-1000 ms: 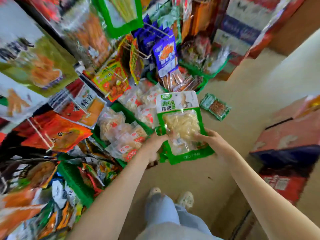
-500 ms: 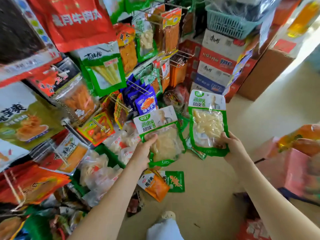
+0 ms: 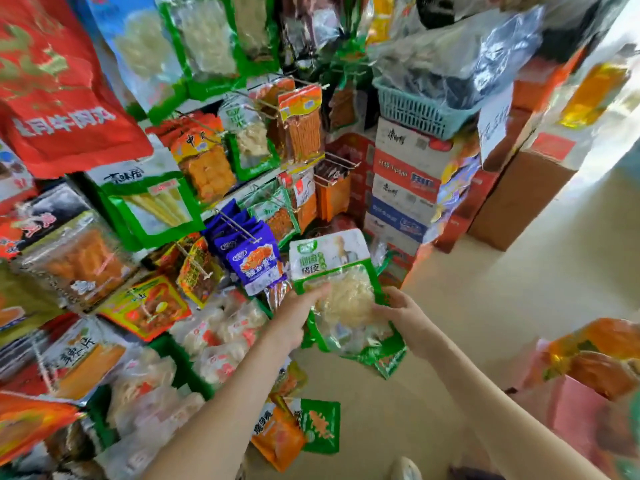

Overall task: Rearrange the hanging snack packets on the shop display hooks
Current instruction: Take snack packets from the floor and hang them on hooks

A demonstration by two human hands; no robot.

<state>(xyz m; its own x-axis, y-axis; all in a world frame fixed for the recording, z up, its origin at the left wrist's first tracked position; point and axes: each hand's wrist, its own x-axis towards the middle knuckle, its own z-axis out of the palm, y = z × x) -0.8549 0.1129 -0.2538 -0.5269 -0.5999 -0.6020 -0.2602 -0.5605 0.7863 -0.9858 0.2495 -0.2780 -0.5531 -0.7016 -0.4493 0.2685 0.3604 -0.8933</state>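
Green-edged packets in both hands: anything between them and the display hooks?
Partly. The green-edged packets, gripped by left hand and right hand, sit just right of the purple packets, whose hook is already full. Other hooks also look loaded; no free one visible.

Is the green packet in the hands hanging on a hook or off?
Off. Both the left hand and right hand hold the green packet below the hooks; no hook passes through its top.

Green-edged packet (image 3: 337, 289), centre: glossy clear plastic film, crinkled. Purple packets (image 3: 254, 263), 9 o'clock of it: shiny printed foil. Display hooks (image 3: 239, 226): thin bare metal wire. Basket (image 3: 420, 110), 1 o'clock: teal moulded plastic lattice. Boxes (image 3: 405, 183): matt printed cardboard.
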